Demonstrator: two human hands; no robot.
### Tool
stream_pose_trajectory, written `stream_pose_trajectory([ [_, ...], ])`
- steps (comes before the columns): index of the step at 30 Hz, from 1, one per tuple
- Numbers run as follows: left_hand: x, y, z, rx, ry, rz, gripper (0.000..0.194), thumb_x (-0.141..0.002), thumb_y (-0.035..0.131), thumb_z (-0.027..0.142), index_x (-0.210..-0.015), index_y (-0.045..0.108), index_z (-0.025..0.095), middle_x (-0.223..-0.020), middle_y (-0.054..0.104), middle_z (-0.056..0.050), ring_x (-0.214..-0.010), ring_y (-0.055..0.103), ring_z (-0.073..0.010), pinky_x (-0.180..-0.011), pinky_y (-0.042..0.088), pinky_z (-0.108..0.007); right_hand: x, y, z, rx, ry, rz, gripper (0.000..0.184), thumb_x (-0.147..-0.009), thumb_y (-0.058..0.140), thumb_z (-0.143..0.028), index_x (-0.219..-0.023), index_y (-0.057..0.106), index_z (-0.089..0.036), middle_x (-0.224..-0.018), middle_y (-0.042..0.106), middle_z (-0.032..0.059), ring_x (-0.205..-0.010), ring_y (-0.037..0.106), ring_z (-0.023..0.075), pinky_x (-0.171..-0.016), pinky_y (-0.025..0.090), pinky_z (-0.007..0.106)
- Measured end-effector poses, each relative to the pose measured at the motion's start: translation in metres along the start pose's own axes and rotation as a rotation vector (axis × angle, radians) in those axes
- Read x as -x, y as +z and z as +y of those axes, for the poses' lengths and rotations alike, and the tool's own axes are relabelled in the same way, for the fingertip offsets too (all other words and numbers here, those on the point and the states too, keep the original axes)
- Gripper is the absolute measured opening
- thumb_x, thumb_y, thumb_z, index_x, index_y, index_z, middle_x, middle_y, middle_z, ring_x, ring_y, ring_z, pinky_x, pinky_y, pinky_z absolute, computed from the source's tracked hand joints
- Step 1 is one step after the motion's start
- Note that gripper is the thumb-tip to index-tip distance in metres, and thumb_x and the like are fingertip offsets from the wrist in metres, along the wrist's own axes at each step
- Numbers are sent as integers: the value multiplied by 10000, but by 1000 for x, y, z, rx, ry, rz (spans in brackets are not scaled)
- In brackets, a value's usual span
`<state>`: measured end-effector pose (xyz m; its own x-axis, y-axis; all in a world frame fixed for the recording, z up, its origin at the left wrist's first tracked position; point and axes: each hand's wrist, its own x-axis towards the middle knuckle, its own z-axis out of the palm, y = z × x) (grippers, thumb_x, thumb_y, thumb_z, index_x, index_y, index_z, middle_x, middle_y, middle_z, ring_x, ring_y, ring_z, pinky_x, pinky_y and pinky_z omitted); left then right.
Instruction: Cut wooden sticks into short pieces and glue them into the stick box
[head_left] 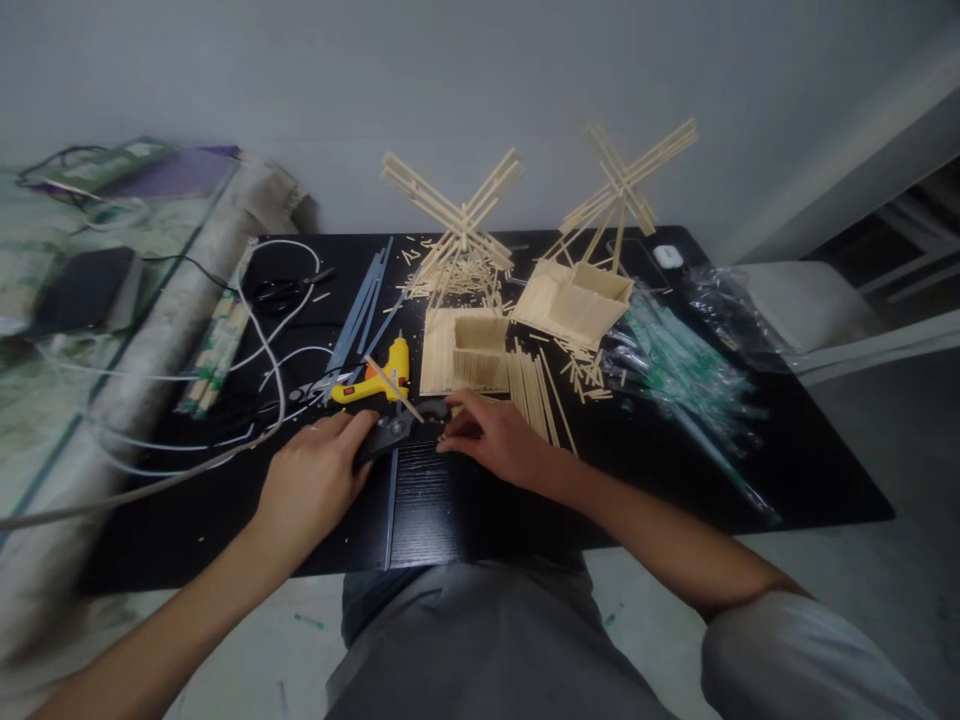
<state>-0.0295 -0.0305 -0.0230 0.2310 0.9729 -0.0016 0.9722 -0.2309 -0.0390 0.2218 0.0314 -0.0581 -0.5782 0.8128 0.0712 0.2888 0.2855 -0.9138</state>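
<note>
My left hand (311, 485) is closed around the handle of a dark plier-like cutter (393, 430) with a round pivot. A thin wooden stick (394, 388) slants across the cutter near its jaws. My right hand (499, 440) is at the cutter's far end, fingers curled and thumb bent toward them; what they pinch is too small to make out. Just beyond my left hand lies a yellow glue gun (379, 375). In front of my right hand stands a wooden stick model (465, 350) with an open box on a flat base, and loose sticks (534, 395) lie beside it.
A second stick model (574, 300) stands behind right, crossed blades rising above both. Stick offcuts (589, 370), clear and green plastic wrapping (682, 360) and blue-grey strips (364, 305) lie on the black table (675, 490). White cables (277, 370) loop at left beside bundled sticks (221, 345).
</note>
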Motion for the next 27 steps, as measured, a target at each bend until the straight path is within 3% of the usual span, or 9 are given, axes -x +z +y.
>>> stream_pose_trajectory([
  [2,-11,2,-6,86,-14,96,333,-948,546,283,-1252,653,199,-1188,704,-135,-1033,699,-329,-806,545,-396,0,-7,-2,4,37,-9,317,-817,864,-167,-1031,634,-204,-868,754,-7,-831,752,174,-812,579,316],
  [6,-38,-2,-9,360,-21,200,403,-980,550,489,-1220,683,193,-1087,720,-99,-984,697,-278,-849,522,-363,2,-12,-3,213,14,-67,262,-805,878,-155,-902,636,-180,-863,715,12,-821,702,174,-790,555,315],
  [9,-57,-10,-3,502,-27,221,441,-961,560,575,-1125,713,195,-1015,737,-68,-928,693,-248,-812,489,-331,4,-7,-2,384,-48,-124,226,-850,841,-161,-937,632,-169,-921,710,49,-875,680,199,-833,538,348],
  [14,-72,-18,6,605,29,130,512,-999,415,615,-825,643,191,-708,624,-11,-667,587,-185,-648,385,-304,7,-1,0,492,-70,-125,130,-928,760,-177,-914,630,-175,-916,700,57,-879,671,208,-838,528,357],
  [17,-72,-12,5,618,80,122,518,-1017,362,591,-757,583,201,-703,613,-19,-670,580,-188,-661,381,-309,5,-5,-1,375,-25,-39,218,-860,844,-237,-907,640,-179,-870,699,35,-814,668,190,-791,540,339],
  [21,-67,-1,0,602,86,100,499,-1023,336,567,-761,559,206,-702,605,-24,-665,574,-196,-663,374,-319,4,-15,-9,12,60,71,469,-750,919,-406,-1075,669,-178,-861,732,15,-712,681,156,-714,576,305],
  [24,-64,2,-1,597,88,47,481,-1016,356,567,-798,581,202,-685,602,-16,-649,576,-194,-657,372,-318,5,-18,-14,-216,54,119,357,-832,838,-394,-1083,700,-181,-965,777,44,-830,743,166,-805,610,309],
  [27,-61,2,2,600,94,-2,485,-1010,373,582,-825,603,197,-706,621,-20,-658,587,-192,-655,380,-314,5,-14,-15,-310,83,161,215,-882,780,-369,-989,726,-191,-920,779,28,-768,745,147,-763,618,292],
])
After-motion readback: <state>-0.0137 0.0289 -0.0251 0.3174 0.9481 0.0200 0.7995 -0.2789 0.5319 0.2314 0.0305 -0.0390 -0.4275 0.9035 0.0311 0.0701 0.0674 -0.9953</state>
